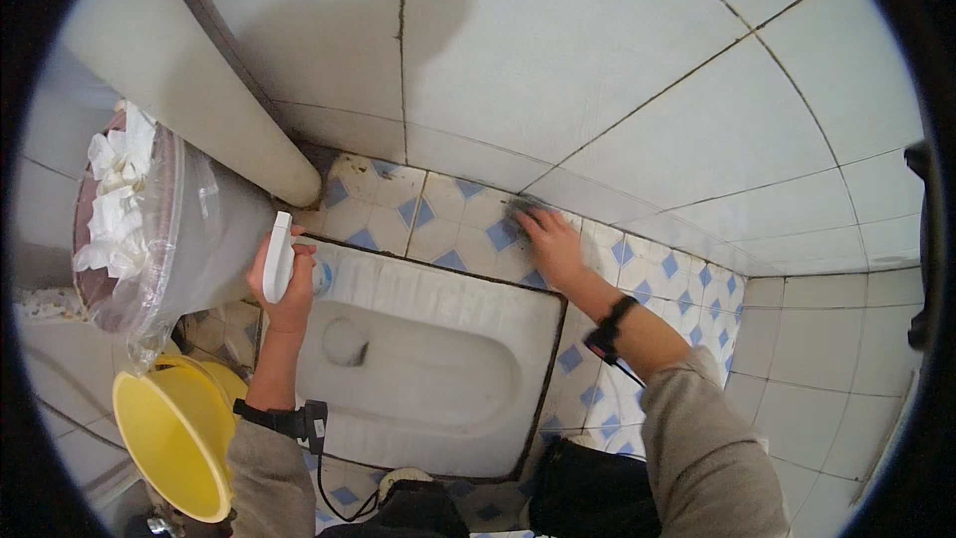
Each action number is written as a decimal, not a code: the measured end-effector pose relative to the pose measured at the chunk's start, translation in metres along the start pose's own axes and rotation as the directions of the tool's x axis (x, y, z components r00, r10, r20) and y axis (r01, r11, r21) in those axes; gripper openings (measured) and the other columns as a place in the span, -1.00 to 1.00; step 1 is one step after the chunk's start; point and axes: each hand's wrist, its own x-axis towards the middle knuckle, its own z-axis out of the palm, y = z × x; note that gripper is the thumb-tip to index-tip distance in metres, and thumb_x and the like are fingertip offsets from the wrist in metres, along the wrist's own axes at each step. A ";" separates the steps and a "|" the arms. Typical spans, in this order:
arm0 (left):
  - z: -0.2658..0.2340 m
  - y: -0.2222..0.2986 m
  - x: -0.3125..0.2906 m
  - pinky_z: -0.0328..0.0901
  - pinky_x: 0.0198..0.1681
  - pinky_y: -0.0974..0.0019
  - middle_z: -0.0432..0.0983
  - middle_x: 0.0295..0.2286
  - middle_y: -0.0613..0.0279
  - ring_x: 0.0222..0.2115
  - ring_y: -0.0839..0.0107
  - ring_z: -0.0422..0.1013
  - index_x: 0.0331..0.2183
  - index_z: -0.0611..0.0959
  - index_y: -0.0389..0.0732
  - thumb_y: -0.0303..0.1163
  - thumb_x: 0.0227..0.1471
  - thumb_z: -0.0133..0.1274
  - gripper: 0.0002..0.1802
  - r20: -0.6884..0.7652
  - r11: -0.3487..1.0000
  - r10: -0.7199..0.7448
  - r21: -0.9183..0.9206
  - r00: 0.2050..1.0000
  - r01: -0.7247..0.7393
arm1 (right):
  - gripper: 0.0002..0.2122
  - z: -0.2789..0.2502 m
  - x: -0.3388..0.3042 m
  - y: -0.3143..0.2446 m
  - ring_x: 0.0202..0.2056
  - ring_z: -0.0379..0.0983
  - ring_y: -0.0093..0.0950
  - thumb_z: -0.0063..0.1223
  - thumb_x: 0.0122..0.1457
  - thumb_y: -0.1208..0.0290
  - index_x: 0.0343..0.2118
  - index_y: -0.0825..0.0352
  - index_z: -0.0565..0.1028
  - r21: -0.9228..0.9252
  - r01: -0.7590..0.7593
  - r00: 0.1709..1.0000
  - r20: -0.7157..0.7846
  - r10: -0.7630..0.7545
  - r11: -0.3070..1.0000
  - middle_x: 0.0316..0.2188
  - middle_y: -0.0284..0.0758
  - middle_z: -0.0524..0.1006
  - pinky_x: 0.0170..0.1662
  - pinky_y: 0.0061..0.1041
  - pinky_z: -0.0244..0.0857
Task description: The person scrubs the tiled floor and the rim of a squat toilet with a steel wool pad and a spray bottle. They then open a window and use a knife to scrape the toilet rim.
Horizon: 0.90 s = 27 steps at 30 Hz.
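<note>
My left hand [282, 284] is wrapped round the neck of a spray bottle [280, 257] with a white trigger head; a bit of its blue-labelled body shows beside the fingers. It is held over the left end of a white squat toilet [418, 364] set in the floor. Farther off to the right, my right hand [551, 242] presses a dark grey scouring pad [523, 214] onto the tiled floor [453, 207] along the foot of the wall. The pad is partly hidden under the fingers.
At left stands a waste bin [164, 229] lined with clear plastic and full of white tissue. A yellow basin [164, 443] is below it. A thick pale pipe [224, 90] slants along the left wall. White wall tiles [558, 50] rise behind; my dark shoes or trouser legs [588, 493] show at the bottom.
</note>
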 end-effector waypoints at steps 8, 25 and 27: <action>-0.001 -0.003 -0.001 0.39 -0.44 0.46 0.55 -0.51 0.23 -0.51 0.52 0.52 -0.25 0.61 -0.36 -0.65 -0.06 0.00 -0.74 -0.003 0.999 -0.027 -0.047 1.000 0.027 | -0.58 0.055 0.125 -0.092 -0.08 0.38 -0.26 0.03 -0.05 0.57 -0.05 0.21 0.53 0.107 0.129 0.989 -0.081 -0.121 0.986 -0.15 -0.28 0.50 -0.05 -0.33 0.37; 0.000 -0.016 -0.003 0.40 -0.38 0.44 0.58 -0.40 0.25 -0.45 0.54 0.52 -0.20 0.63 -0.31 -0.62 -0.06 -0.01 -0.69 -0.003 0.996 0.007 -0.089 1.000 -0.007 | -0.58 0.005 -0.046 0.011 -0.09 0.43 -0.15 -0.04 -0.05 0.64 -0.07 0.21 0.55 0.064 -0.289 0.955 -0.048 0.292 0.955 -0.14 -0.16 0.55 -0.03 -0.21 0.36; 0.002 -0.014 -0.001 0.39 -0.39 0.44 0.58 -0.44 0.25 -0.47 0.52 0.52 -0.23 0.62 -0.31 -0.62 -0.07 -0.01 -0.71 -0.015 0.995 -0.045 -0.085 0.999 0.043 | -0.57 0.016 -0.021 -0.037 -0.06 0.41 -0.19 0.00 -0.06 0.66 -0.07 0.20 0.56 0.172 -0.155 0.983 -0.075 0.169 0.973 -0.13 -0.27 0.55 -0.01 -0.24 0.38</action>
